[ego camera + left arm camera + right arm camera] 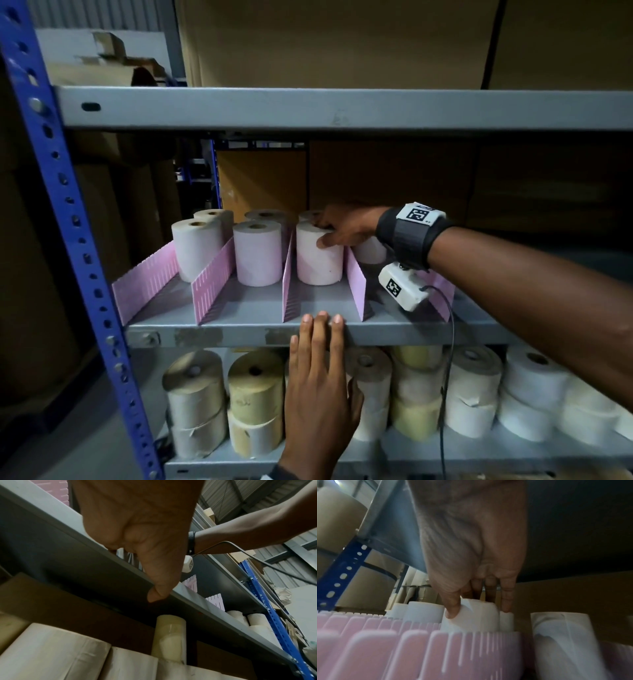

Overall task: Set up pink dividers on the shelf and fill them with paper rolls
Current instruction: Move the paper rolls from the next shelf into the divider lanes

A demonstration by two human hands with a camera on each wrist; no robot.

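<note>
Grey shelf (239,310): right hand (346,228) clasping upright paper roll (318,260) between pink dividers (356,284).

Five dividers (210,288) upright on the shelf (394,334), running front to back, rolls (258,253) standing two deep between them, more rolls (255,401) stacked on the shelf below, boxes (342,41) above.

No words, brand names or numbers can be read anywhere. The only signs are black-and-white square code patterns: one on the white block (420,214) on top of the wrist strap (407,236), another on the white camera box (403,287) under that wrist.
</note>
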